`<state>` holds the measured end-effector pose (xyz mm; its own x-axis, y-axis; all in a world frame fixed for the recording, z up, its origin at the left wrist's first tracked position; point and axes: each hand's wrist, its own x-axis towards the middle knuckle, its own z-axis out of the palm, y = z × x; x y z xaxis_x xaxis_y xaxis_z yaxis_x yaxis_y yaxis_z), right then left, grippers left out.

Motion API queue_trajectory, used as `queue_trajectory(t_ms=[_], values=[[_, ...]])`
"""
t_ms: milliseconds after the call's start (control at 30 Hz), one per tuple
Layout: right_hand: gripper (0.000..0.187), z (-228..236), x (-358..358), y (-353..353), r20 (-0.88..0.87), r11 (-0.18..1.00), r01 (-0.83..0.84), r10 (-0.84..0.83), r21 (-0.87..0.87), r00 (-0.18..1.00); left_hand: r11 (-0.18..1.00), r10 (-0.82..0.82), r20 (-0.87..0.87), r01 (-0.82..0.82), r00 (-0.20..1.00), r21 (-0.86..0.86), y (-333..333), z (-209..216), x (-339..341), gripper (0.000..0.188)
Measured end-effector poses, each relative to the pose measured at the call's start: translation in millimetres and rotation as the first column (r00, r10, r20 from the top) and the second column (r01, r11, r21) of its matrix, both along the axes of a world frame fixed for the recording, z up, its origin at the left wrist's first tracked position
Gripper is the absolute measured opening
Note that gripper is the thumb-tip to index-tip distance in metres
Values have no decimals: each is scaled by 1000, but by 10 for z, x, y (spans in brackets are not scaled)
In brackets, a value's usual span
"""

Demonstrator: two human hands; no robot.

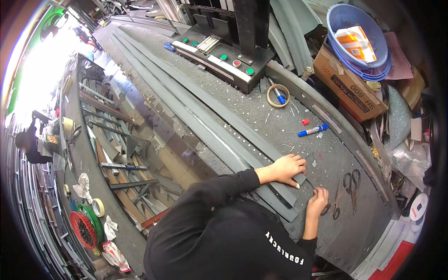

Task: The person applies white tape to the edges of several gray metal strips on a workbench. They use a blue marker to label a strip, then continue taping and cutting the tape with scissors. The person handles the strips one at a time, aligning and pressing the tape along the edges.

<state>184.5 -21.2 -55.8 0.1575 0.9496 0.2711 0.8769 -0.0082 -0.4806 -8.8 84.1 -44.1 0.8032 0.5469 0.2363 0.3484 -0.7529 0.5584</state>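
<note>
Long grey profiles lie side by side on the workbench, running from the far left toward me. Near the close end of the right-hand one, my left hand grips it from above, thumb stretched along it. My right hand is closed in a pinch on a thin dark strip that reaches up to the same profile end; its exact kind is too small to tell. Just right of that hand lie dark scissors, with a second pair of scissors beyond. Black sleeves cover both forearms.
A blue marker, its red cap and a tape roll lie farther back. Behind stands a black machine with green and red buttons. A cardboard box carries blue basins. Offcuts fill a rack at left.
</note>
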Motion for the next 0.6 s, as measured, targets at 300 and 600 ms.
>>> queue_trajectory(t_ms=[300, 600], values=[[9, 58, -27, 20, -38, 998, -43, 45, 41, 998, 1000, -2, -30, 1, 1000, -2, 19, 39, 0, 54], [13, 111, -27, -57, -28, 998, -30, 32, 61, 999, 1000, 11, -47, -10, 999, 8, 0, 59, -16, 54]])
